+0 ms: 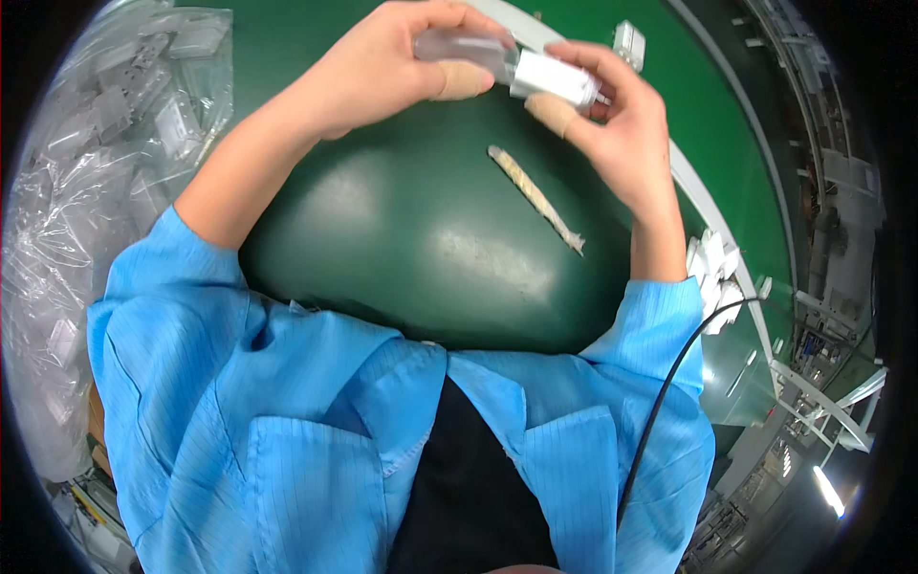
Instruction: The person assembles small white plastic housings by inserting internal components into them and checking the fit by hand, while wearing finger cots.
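Both of my hands are raised over the far part of the green table [402, 230], and between them I hold one small job. My left hand [382, 67] has its fingers clamped around a clear plastic sleeve [459, 46], the thumb, wrapped in a tan bandage, pressing on its underside. My right hand [622, 124] has its fingers closed on a small white block-shaped part [555, 77], pinching it from above and below; its thumb wears a tan bandage too. The white part's left end sits right at the open mouth of the sleeve, touching it, though I cannot tell how far inside it reaches. The whole thing is held tilted, its right end a little lower.

Just below my hands, lying flat on the table and well clear of my fingers, is a thin pale twisted strip [535, 196] running diagonally from the far left to the near right.

At my left, a big heap of clear plastic bags [105, 134] holds more white parts. Far beyond my right hand, another white part [628, 43] rests near the table's pale edge rail. To the near right, beside my right forearm, a cluster of white parts [715, 273] lies along that rail. My blue sleeves and coat fill the near part of the view, with a black cable [660, 402] crossing the right side.
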Demonstrator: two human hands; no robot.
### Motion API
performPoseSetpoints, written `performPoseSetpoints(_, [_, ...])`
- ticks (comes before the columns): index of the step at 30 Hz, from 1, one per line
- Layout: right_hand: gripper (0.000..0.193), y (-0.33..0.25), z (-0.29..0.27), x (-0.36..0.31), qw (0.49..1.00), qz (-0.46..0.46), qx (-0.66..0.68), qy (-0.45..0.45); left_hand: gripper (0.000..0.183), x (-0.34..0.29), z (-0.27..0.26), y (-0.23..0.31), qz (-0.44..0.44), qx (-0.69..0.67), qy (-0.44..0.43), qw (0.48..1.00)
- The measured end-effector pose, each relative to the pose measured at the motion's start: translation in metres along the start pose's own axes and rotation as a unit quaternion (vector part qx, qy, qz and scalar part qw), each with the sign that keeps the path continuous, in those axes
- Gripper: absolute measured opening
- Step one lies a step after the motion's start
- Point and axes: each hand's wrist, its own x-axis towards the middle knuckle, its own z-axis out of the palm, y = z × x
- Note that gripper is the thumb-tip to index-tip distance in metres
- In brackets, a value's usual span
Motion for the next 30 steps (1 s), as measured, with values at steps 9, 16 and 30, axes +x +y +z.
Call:
performPoseSetpoints(9, [0.047, 0.016, -0.014, 0.005, 0.983, 0.036, 0.180, 0.033, 0.030, 0.024, 0.011, -0.016, 0.274, -0.031, 0.022, 0.961])
performPoseSetpoints(16, [0.061, 0.008, 0.007, 0.006, 0.979, 0.009, 0.198, 0.046, 0.034, 0.014, 0.017, -0.025, 0.172, -0.085, 0.061, 0.979])
performPoseSetpoints(30, [0.031, 0.023, -0.023, 0.010, 0.972, 0.024, 0.233, 0.035, 0.039, 0.002, 0.016, -0.007, 0.086, 0.182, 0.068, 0.977])
